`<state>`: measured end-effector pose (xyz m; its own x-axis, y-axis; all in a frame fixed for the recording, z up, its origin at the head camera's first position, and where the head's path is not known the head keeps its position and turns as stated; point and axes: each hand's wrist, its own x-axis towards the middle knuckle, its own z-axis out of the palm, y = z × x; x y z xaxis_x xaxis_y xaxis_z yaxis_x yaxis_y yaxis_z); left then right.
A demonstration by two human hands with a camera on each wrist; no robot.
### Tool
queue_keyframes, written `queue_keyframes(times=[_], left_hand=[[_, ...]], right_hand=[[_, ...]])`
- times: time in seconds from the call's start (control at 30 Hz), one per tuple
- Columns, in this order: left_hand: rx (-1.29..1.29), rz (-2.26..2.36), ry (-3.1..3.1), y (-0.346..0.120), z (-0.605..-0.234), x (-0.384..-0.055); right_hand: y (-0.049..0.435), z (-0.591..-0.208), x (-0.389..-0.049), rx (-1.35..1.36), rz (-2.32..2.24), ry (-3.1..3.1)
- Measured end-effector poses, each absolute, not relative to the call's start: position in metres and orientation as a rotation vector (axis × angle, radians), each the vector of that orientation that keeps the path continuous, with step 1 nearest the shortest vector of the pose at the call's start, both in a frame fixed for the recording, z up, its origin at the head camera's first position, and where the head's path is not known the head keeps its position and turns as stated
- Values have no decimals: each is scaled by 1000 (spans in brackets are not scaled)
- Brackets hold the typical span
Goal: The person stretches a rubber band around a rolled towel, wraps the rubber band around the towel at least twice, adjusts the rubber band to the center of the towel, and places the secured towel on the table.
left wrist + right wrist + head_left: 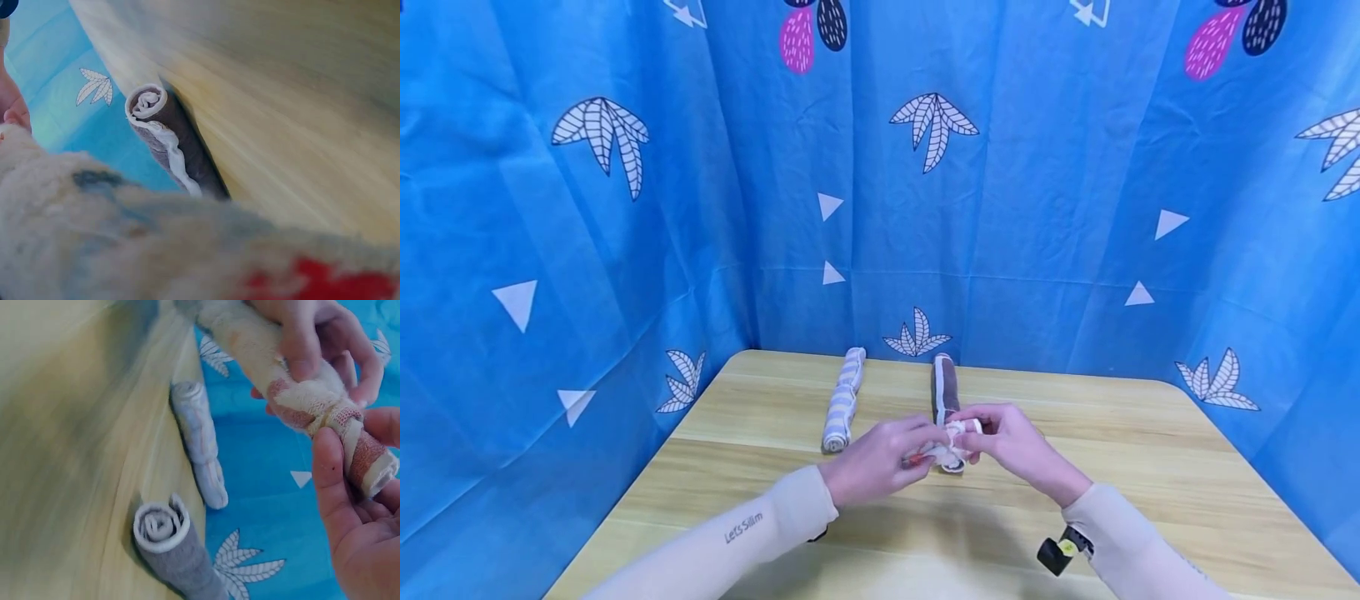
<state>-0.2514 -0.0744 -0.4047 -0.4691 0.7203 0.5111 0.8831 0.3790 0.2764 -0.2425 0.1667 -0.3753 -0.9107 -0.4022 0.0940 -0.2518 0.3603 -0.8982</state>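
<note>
A white rolled towel with red patches (319,403) is held up in both hands over the table. My left hand (883,458) grips it along its length, with the thumb lying on the cloth. At one end, my right hand (1011,437) pinches the roll between thumb and fingers, where a band of cloth wraps around it. Blurred and close, the same towel fills the lower part of the left wrist view. Behind the hands lies a brown rolled towel (950,387) with a white edge, partly hidden in the head view.
Left of the brown roll, a purple-and-white striped rolled towel (844,400) lies on the wooden table (760,400). A blue patterned curtain (1037,208) hangs behind the table and along its sides. A small black device (1058,552) is strapped at the right wrist.
</note>
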Motion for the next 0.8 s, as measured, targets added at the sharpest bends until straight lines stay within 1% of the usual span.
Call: queue_keyframes(times=[0.23,0.57,0.8], left_hand=[[-1428,-522,-2258,-71,-405,-248],[-1374,-277,-2299,-59,-393,-243],[-1356,-171,-2315,-56,-403,-245]], right_hand=[[170,-375,-246,-555,-1653,2387],[168,-382,-250,-459,-1745,2308],[166,-384,-251,-413,-1748,2327]])
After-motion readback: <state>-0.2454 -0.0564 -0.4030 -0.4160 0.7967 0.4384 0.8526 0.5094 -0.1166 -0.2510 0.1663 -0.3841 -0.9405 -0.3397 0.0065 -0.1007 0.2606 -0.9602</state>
